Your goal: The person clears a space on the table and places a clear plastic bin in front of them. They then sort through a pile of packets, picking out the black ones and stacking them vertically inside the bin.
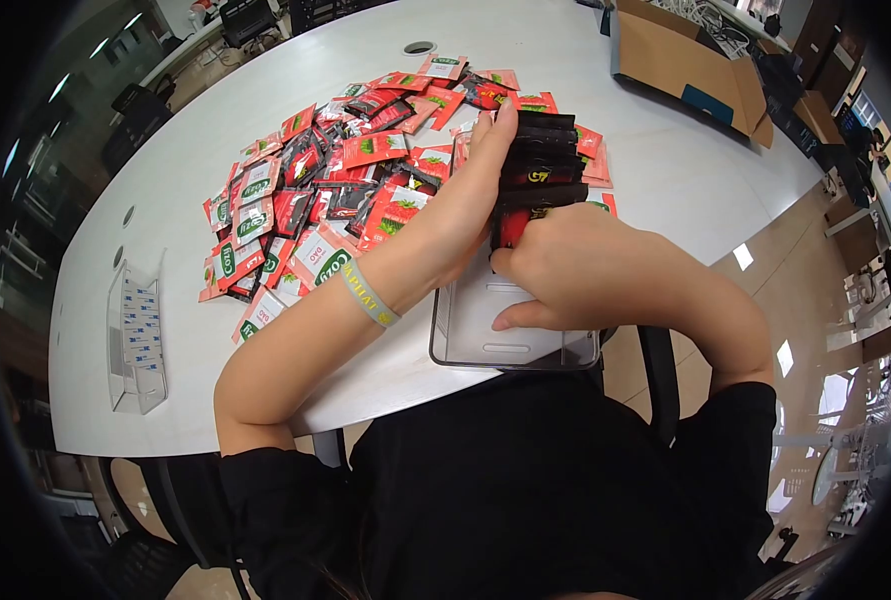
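Black G7 coffee sachets [540, 165] stand packed in a row above a clear plastic tray [515, 349] at the table's near edge. My left hand [477, 190] lies along the left side of this row, fingers straight and pressed flat against the sachets. At the near end of the row, my right hand [570, 262] has its fingers curled around a black and red sachet [510, 228], its thumb pointing left over the tray. The palm side of my right hand and part of the tray are hidden.
A large loose pile of red Cozy and black-red sachets [375, 150] spreads left of and beyond my hands. At the far left stands a clear plastic container [137, 335] with a blue-printed white sheet. An open cardboard box [680, 65] occupies the back right. Chairs surround the white table [205, 385].
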The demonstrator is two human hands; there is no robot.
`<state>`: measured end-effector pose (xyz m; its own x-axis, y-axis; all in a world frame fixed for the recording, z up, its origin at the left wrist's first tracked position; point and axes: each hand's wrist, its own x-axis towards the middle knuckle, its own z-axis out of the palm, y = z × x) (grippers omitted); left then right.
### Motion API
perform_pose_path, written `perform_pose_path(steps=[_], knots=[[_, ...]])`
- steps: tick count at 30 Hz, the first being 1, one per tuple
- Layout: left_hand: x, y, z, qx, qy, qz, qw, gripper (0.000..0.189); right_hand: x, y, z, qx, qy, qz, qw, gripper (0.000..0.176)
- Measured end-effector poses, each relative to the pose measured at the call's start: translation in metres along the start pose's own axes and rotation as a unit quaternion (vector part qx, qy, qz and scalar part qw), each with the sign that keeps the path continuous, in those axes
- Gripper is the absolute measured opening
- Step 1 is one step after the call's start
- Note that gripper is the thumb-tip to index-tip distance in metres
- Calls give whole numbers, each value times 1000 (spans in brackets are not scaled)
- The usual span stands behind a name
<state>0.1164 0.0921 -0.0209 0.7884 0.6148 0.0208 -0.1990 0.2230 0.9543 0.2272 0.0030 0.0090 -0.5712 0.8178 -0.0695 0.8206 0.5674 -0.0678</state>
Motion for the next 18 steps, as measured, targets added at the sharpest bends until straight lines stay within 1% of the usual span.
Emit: perform_pose_path(steps=[1,3,4,5,6,9,10,12,14,15,16,17,18], knots=[[0,1,-1,-1,0,1,1000,65,-1,-2,-2,-1,-15,9,1000,43],[0,3,-4,13,-45,-5,999,69,-2,-4,-7,-3,-30,17,999,43],[-2,4,-1,13,-44,-4,999,69,-3,-4,-8,-11,-35,15,999,42],[-3,4,4,15,-2,-5,1000,62,-4,-5,-11,-19,-38,13,999,41],[-4,5,7,18,40,-5,999,60,-5,-6,-14,-21,-39,11,999,41],[-1,1,3,27,33,-10,999,60,-9,-8,-19,-9,-60,26,998,39],[0,-2,2,27,33,-8,999,60,-11,-7,-18,-7,-46,20,999,39],[0,-4,2,55,38,37,997,60,-15,-6,-19,-7,-32,13,999,39],[-7,-1,4,30,32,25,999,60,-22,-5,-25,13,20,-3,1000,36],[-12,1,6,5,24,12,1000,59,-25,-2,-30,12,21,-4,1000,36],[-16,2,7,6,24,14,1000,59,-27,4,-36,45,60,-22,997,33],[-20,2,8,12,57,36,998,58,-28,11,-42,77,99,-41,991,30],[-22,3,8,18,89,59,994,58,-29,22,-46,76,99,-41,991,30]])
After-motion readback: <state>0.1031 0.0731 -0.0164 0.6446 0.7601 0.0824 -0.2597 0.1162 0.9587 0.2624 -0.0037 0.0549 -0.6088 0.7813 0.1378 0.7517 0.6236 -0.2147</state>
